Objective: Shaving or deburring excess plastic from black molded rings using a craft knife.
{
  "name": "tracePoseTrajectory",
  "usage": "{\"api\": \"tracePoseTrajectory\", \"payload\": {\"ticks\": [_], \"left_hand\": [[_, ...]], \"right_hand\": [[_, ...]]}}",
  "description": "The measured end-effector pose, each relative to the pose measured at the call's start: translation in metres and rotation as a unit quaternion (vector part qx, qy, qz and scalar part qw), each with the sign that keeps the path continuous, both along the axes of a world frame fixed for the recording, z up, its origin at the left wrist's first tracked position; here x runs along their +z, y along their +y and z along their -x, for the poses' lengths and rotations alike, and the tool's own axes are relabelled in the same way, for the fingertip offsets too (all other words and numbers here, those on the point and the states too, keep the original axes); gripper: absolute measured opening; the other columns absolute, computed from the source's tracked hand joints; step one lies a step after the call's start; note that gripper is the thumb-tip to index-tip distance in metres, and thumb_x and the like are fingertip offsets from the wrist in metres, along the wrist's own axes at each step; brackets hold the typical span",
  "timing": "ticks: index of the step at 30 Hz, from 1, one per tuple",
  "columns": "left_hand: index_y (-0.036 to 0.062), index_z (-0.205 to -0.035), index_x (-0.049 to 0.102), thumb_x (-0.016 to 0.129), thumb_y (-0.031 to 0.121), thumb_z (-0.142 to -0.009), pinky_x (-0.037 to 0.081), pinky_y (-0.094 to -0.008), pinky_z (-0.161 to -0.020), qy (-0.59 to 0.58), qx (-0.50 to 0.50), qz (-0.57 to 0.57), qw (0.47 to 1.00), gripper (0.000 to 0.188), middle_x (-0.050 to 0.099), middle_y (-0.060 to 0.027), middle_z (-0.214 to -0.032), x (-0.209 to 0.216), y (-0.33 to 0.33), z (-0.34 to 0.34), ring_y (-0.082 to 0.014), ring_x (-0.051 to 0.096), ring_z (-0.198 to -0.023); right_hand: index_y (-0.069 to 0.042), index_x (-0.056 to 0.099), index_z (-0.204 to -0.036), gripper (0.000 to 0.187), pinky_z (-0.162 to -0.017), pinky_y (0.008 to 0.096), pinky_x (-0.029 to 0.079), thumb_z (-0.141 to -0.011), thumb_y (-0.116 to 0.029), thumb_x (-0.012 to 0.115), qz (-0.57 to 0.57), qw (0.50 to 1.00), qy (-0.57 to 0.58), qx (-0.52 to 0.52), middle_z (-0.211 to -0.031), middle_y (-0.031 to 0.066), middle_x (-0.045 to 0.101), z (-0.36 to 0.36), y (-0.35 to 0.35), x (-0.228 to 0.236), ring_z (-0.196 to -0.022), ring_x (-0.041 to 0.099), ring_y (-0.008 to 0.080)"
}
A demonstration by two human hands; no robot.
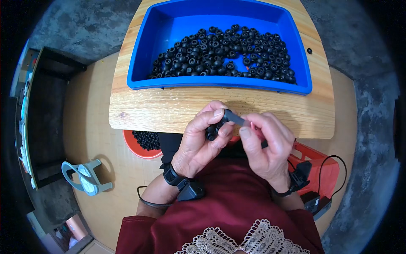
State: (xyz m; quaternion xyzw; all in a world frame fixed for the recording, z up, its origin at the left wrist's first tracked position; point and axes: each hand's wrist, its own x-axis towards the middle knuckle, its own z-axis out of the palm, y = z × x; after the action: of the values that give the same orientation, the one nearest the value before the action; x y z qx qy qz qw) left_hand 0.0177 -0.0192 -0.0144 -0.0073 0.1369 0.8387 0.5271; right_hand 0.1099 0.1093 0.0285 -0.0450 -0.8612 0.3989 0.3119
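Observation:
My left hand [195, 142] is closed around several small black round rubber-like parts [211, 133], with one pinched at the thumb and fingertips. My right hand [270, 148] grips a small knife with a grey blade [237, 120] and a pinkish-red handle, mostly covered by the fingers. Its blade reaches left to the pinched part and seems to touch it; motion blurs the contact. Both hands are over the near edge of the wooden table [165, 111]. Beyond them, a blue tray [220, 85] holds a large heap of the same black parts [203, 55].
One black part [309, 51] lies right of the tray. Below the table's left side sits a red basin [132, 149] of small black pieces. A red crate [311, 157] and black cable stand at my right. A pale blue stool [87, 180] and dark shelf [50, 106] are left.

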Motion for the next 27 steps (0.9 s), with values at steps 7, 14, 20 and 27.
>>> {"api": "tracePoseTrajectory", "payload": {"ticks": [7,14,20,27], "left_hand": [[0.0039,-0.093,0.053,0.057,0.01,-0.084,0.048,-0.0179,-0.053,-0.028,0.013,-0.012,0.999,0.011,0.055,-0.0105,-0.091,-0.0023,-0.0018,-0.001,-0.0125,0.056,-0.069],[0.0037,-0.093,0.053,0.056,0.009,-0.084,0.048,-0.0171,-0.052,-0.02,0.005,-0.026,0.999,0.011,0.055,-0.0106,-0.09,-0.0067,-0.0017,0.0018,-0.0116,0.056,-0.07],[0.0035,-0.094,0.053,0.056,0.009,-0.084,0.047,-0.018,-0.051,-0.031,0.017,-0.005,0.999,0.011,0.055,-0.0107,-0.089,-0.0032,-0.002,-0.0006,-0.012,0.055,-0.066],[0.0031,-0.095,0.053,0.055,0.009,-0.084,0.045,-0.0184,-0.049,-0.023,0.011,-0.025,0.999,0.012,0.056,-0.0111,-0.089,-0.005,-0.0028,-0.0003,-0.0114,0.054,-0.065]], "right_hand": [[-0.003,0.06,-0.08,0.015,-0.044,0.0314,0.041,-0.077,-0.014,0.069,-0.089,0.996,0.024,-0.01,-0.061,0.0046,0.051,0.0035,-0.0045,-0.0055,-0.05,0.053,0.0199],[-0.004,0.06,-0.08,0.016,-0.043,0.0314,0.041,-0.076,-0.016,0.07,-0.115,0.993,0.021,-0.014,-0.061,0.004,0.05,0.0035,-0.0036,-0.0082,-0.05,0.053,0.0195],[-0.003,0.061,-0.081,0.016,-0.044,0.0325,0.041,-0.077,-0.016,0.069,-0.11,0.994,0.011,-0.016,-0.062,0.005,0.05,0.0025,-0.0037,-0.0085,-0.051,0.053,0.0207],[-0.003,0.061,-0.084,0.015,-0.045,0.0339,0.042,-0.08,-0.016,0.067,-0.124,0.992,0.018,-0.007,-0.062,0.0065,0.051,0.0019,-0.0027,-0.0095,-0.051,0.053,0.0231]]}}
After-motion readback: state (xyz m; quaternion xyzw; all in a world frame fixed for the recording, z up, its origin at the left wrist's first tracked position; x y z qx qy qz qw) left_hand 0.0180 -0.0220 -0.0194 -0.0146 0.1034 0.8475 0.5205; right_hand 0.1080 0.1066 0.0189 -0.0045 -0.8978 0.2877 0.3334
